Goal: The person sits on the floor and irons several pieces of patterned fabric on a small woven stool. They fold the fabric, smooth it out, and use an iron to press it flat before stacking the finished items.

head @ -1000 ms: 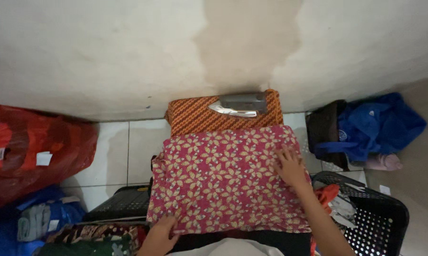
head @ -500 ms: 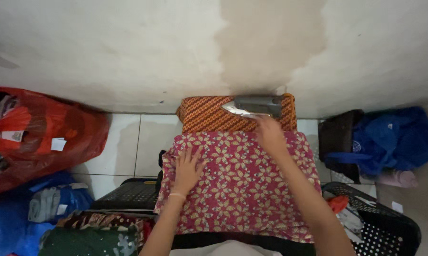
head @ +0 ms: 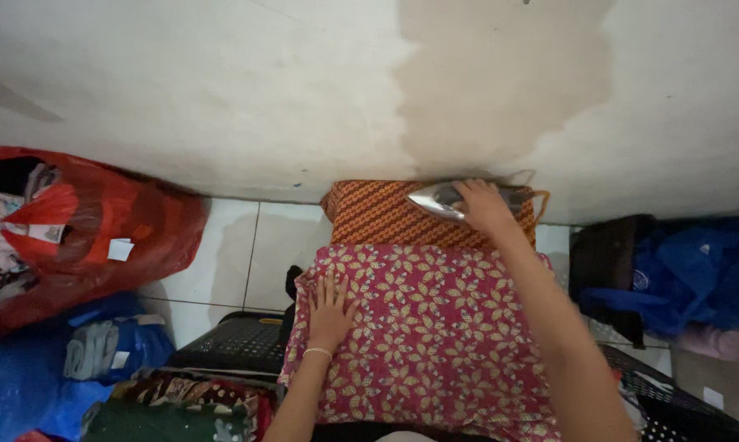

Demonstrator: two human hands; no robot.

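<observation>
Right hand (head: 485, 205) is on the iron (head: 447, 200), fingers curled over its top where the handle should be; the handle itself is hidden under the hand. The iron sits at the far end of the desk, on the orange-brown patterned pad (head: 377, 217), near the wall.

Iron: hard body, shiny metal soleplate with pointed nose, likely heavy for its size and possibly hot. Hold it by the handle only.

Left hand (head: 330, 309) lies flat and open on the pink floral cloth (head: 435, 336), fingers spread, gripping nothing. The cloth is thin, soft and limp, draped over the desk's near part; judging by the drape it shifts easily, so a flat palm pins it better than a pinch.

Around: red plastic bag (head: 83, 233) left, glossy and crinkled; blue fabric pile (head: 689, 278) right; black perforated baskets (head: 230, 344) below.
</observation>
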